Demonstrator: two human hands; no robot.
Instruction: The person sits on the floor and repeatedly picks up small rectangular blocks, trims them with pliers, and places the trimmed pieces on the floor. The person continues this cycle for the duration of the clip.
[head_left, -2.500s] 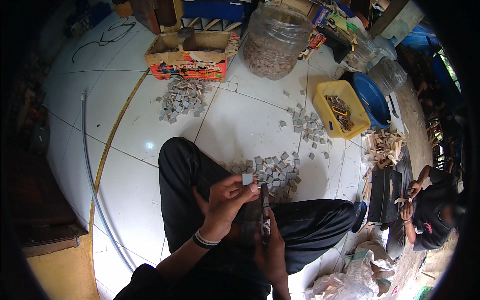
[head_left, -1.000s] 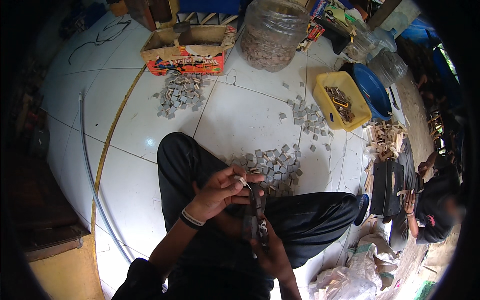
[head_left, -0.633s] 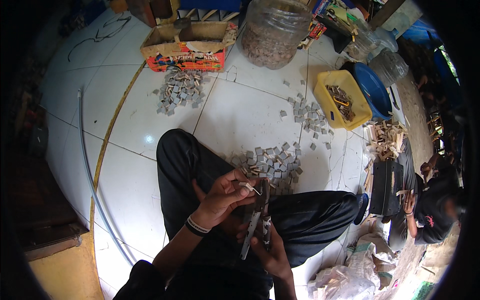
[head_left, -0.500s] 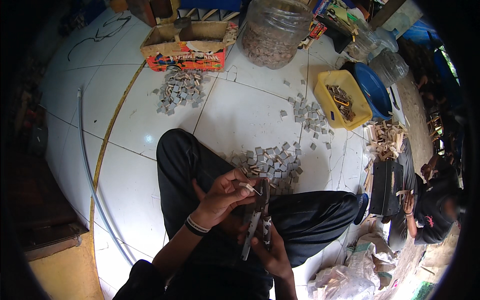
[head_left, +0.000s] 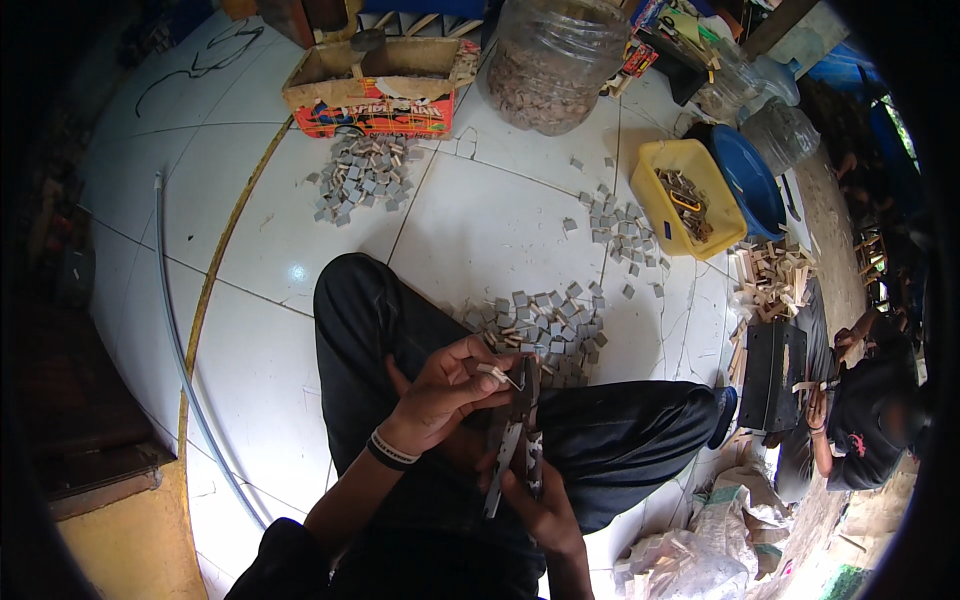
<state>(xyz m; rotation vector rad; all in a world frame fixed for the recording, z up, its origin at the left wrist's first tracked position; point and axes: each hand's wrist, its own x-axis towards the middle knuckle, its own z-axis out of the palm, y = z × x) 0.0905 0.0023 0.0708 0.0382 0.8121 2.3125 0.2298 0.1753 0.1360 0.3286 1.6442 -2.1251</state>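
Observation:
Between the thumb and fingers of my left hand (head_left: 435,400) is a small pale wooden piece (head_left: 491,372). A thin wire (head_left: 514,384) runs from this piece to the jaws of a pair of pliers (head_left: 524,385). My right hand (head_left: 540,515) is closed round the pliers' worn, patchy handles, jaws pointing away from me. Both hands are close together above my crossed legs. Just beyond them on the floor lies a pile of small grey-faced square wooden pieces (head_left: 545,320).
More grey squares lie in piles (head_left: 365,175) by a red cardboard box (head_left: 375,120) and near a yellow basin (head_left: 650,200). A large plastic jar (head_left: 550,70) stands behind. At right, a co-worker (head_left: 865,400) sits by a black box (head_left: 770,375). A grey tube (head_left: 170,300) lies left.
The view has shifted very slightly. My hands, the pliers and the wooden piece keep nearly the same places.

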